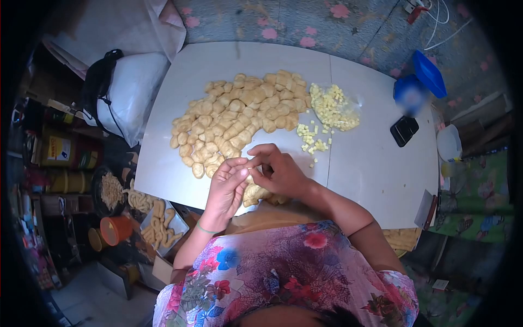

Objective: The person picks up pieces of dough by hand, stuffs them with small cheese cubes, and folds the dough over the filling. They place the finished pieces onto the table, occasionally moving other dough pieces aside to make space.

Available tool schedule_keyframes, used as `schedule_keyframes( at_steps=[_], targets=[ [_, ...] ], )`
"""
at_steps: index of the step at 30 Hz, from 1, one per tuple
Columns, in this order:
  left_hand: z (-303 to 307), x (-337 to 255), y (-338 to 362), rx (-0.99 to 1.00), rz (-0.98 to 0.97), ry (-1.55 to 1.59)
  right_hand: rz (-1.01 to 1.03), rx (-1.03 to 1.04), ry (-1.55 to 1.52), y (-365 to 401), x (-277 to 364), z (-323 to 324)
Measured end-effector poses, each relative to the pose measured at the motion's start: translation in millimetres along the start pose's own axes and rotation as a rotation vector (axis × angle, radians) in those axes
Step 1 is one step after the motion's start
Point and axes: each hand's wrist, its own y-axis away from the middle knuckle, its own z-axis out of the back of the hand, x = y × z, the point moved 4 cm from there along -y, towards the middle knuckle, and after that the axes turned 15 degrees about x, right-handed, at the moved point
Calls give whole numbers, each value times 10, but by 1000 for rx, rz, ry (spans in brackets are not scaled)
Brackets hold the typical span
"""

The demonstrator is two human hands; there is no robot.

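My left hand and my right hand meet over the near edge of the white table. Their fingertips are pinched together around a small piece of dough, mostly hidden by the fingers. Right below them lies a lump of soft tan dough, partly covered by my right hand. Beyond my hands spreads a large heap of filled-looking dough balls. To its right, small pale-yellow cubes, like cheese, lie loose beside a clear plastic bag of the same cubes.
On the right stand a blue container with its lid up and a black phone-like object. A white sack leans at the table's left. Lower left are a tray of dough strips and an orange bucket.
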Motion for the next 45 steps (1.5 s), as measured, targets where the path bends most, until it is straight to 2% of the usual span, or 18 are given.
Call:
schedule_keyframes(
  at_steps=[4,5,6,10,11,14,16,21,23,27,30,32,36,37,38,40,44,45],
  targets=[
    [-61,-24,8,29,16,-1,148,-28,248,12,19,-22],
    [-67,-32,8,28,8,11,119,-50,221,27,-18,-8],
    [-69,-44,9,25,0,24,90,-73,193,40,-44,8],
    [-12,-90,72,-100,-28,30,-131,-92,-271,215,3,221],
    [25,-95,96,-95,-13,47,-120,-58,-142,268,12,273],
    [156,-128,208,-69,20,105,-295,113,316,522,-93,295],
    [178,-136,287,-37,20,149,-625,257,493,741,-239,212],
    [284,-145,419,175,35,70,-567,292,552,861,-462,-75],
    [277,-142,433,61,1,14,-511,239,444,873,-542,-153],
    [8,-225,401,-134,-37,73,-275,204,575,1010,-564,-281],
    [76,-166,414,-159,-93,-291,-195,154,562,995,-253,-193],
    [109,-144,407,-165,-4,-605,-171,144,638,1030,-181,-179],
    [4,-189,247,-89,21,-1329,-211,32,282,1121,-317,-90],
    [-68,-220,193,-91,-64,-1517,-265,-24,144,1193,-367,-51],
    [-98,-228,120,-33,-84,-1619,-318,-80,5,1269,-409,-12],
    [-124,-213,-33,94,-128,-1812,-342,-190,-3,1374,-432,139],
    [-106,-125,-261,301,-81,-1964,-477,-307,-167,1622,-452,242],
    [-125,-123,-289,327,-36,-1970,-437,-227,83,1625,-461,250]
  ],
)
